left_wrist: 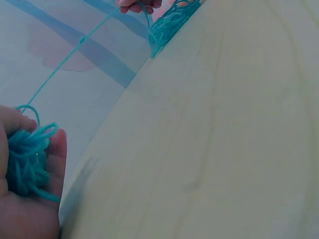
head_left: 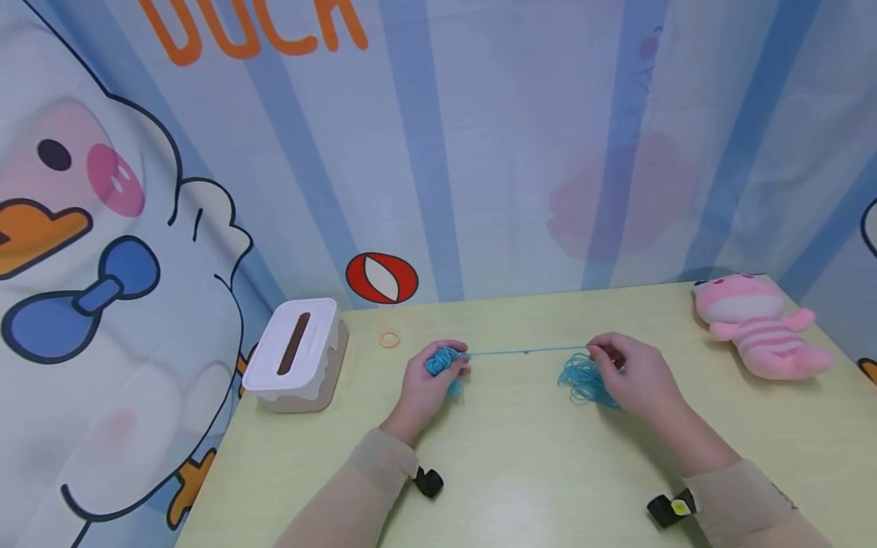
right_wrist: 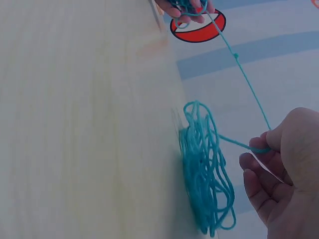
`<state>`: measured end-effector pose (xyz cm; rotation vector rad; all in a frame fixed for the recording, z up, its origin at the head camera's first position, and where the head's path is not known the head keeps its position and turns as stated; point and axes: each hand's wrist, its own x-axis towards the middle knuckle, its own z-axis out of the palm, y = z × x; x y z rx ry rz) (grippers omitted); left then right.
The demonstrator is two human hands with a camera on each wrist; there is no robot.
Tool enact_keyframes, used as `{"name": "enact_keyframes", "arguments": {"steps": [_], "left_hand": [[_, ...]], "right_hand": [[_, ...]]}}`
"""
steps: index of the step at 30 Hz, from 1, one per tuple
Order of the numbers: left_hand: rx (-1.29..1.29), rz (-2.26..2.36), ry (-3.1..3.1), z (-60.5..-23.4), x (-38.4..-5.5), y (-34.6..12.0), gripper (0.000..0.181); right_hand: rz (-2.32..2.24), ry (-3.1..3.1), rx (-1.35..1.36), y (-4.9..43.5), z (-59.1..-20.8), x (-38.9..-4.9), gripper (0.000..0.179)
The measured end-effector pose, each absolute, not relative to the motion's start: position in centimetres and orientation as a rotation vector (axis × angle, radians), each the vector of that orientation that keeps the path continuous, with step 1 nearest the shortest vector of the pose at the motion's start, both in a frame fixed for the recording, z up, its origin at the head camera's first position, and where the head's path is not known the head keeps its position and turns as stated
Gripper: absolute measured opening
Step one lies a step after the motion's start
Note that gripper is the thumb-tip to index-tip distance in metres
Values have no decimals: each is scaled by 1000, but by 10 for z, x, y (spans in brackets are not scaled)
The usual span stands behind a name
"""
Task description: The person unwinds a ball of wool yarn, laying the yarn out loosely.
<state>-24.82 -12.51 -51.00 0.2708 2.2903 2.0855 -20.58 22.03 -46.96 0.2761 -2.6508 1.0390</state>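
1. My left hand (head_left: 425, 384) is raised in front of me, thumb and fingers curled round a small ball of blue-green yarn (head_left: 441, 361); a little of it pokes out past my fingers.
2. My right hand (head_left: 637, 378) pinches the strand (head_left: 489, 353) between thumb and forefinger; the other fingers are loosely bent and hold nothing.
3. Both forearms reach forward from the near side, well apart, with a black wrist camera (head_left: 428, 482) on the inner side of my left wrist and another on my right.
4. The strand runs straight and nearly level from one hand to the other, with a small knot (head_left: 525, 352) about midway. From my right-hand pinch it carries on to a loose heap of yarn (head_left: 584, 378) just beside that hand.
5. The table (head_left: 514, 472) has its back edge along a striped backdrop (head_left: 500, 152), beyond both hands. Pale tabletop stretches between my forearms, giving them room to move towards each other.
6. To my left, an orange ring (head_left: 389, 339) lies near the back edge, then a white-lidded box (head_left: 301, 358) stands by the left edge.
7. To my right, a pink plush toy (head_left: 767, 327) lies by the far right corner.
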Motion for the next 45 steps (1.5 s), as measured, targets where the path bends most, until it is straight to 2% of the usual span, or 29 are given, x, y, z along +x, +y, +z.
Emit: {"name": "enact_keyframes", "arguments": {"steps": [11,20,25,30,36,45], "left_hand": [[219,2046,2416,-510,-248,-126,29],[149,2037,2386,-511,-248,-127,31],[174,2015,2383,-509,-247,-126,28],[179,2019,2379,-508,-246,-126,29],[164,2000,2379,-510,-247,-126,30],[174,2004,2421,-509,-247,-126,28]], "right_hand": [[888,-2786,214,263,-472,-198,21],[796,-2899,225,269,-478,-194,24],[782,-2726,362,254,-474,-188,21],[642,-2820,555,239,-478,-189,21],[630,-2880,528,229,-484,-201,22],[643,-2887,460,224,-485,-239,25]]}}
